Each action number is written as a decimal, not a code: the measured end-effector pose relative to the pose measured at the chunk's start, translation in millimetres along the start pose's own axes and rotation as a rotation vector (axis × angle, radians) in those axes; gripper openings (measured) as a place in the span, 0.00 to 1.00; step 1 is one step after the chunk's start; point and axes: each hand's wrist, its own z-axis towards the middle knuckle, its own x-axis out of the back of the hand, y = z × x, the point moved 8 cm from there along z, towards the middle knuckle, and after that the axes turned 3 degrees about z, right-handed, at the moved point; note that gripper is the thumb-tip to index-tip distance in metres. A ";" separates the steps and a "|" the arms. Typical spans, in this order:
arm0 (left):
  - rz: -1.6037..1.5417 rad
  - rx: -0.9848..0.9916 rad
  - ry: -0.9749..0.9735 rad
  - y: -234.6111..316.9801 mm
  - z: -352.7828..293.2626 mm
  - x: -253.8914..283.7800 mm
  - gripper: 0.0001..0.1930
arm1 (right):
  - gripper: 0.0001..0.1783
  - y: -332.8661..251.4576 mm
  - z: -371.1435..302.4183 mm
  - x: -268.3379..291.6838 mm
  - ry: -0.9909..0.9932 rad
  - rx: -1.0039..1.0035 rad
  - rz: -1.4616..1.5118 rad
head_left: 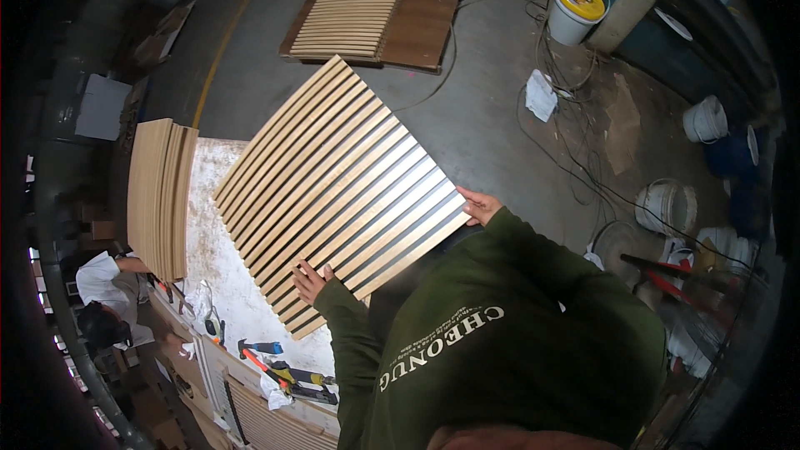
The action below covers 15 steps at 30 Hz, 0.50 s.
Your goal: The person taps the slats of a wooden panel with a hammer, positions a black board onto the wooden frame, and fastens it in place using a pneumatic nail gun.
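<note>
Co-worker in white top point(98, 279), far left of slatted panel, bent over, one arm reaching to the board stack. Stack of pale wood boards point(158, 200), left of panel. White stained worktable point(218, 168), bare part showing just left of panel; panel's lower left part lies over it. Hand tools point(293, 377), below panel on the table's near side, mixed blue, orange, yellow and black.

Left hand point(310, 282): on panel's face near its lower edge, fingers loosely spread on the slats, not wrapped round anything. Slatted panel point(337, 196): pale strips with dark gaps, in front of the person, set at a slant, both hands on it. Slatted stack point(343, 23), beyond panel, on a brown board point(425, 12). Right hand point(479, 205): grasping panel's right corner, underside of grip hidden.

Crumpled white sheet point(541, 96), right of panel on floor, near loose cables. Yellow-lidded bucket point(575, 21), beyond panel to the right. White pails point(667, 207), far right of panel.
</note>
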 end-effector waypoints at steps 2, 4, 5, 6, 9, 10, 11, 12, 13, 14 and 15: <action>0.035 -0.032 0.095 -1.5 -5.6 5.8 0.29 | 0.26 -0.6 9.9 0.4 -0.033 0.035 0.032; -0.049 -0.042 0.068 6.4 -10.5 17.7 0.29 | 0.25 -11.2 21.3 2.6 -0.032 0.038 0.006; -0.063 -0.025 0.062 7.4 -16.9 22.5 0.29 | 0.24 -15.3 27.9 2.3 -0.037 0.045 -0.028; -0.047 0.006 0.044 2.0 -22.1 17.1 0.30 | 0.24 -20.2 38.8 2.3 -0.045 0.061 -0.015; -0.059 0.087 -0.021 4.3 -34.3 21.3 0.30 | 0.23 -25.2 71.6 0.2 -0.125 0.031 -0.147; -0.066 0.122 -0.042 8.0 -36.7 27.9 0.30 | 0.23 -33.8 78.4 -4.1 -0.142 0.035 -0.141; -0.056 0.180 -0.120 11.1 -37.1 31.0 0.30 | 0.23 -43.6 83.5 -7.9 -0.165 0.059 -0.125; -0.092 0.221 -0.161 13.2 -37.9 34.3 0.30 | 0.23 -52.2 89.3 -11.5 -0.189 0.080 -0.110; -0.067 0.247 -0.191 17.1 -36.3 36.4 0.29 | 0.22 -54.0 99.7 -13.2 -0.226 0.079 -0.102; -0.039 0.279 -0.223 18.7 -35.7 39.4 0.29 | 0.22 -56.5 109.5 -15.4 -0.253 0.071 -0.098; -0.035 0.294 -0.223 20.8 -34.3 41.9 0.30 | 0.23 -57.0 119.3 -18.2 -0.298 0.039 -0.120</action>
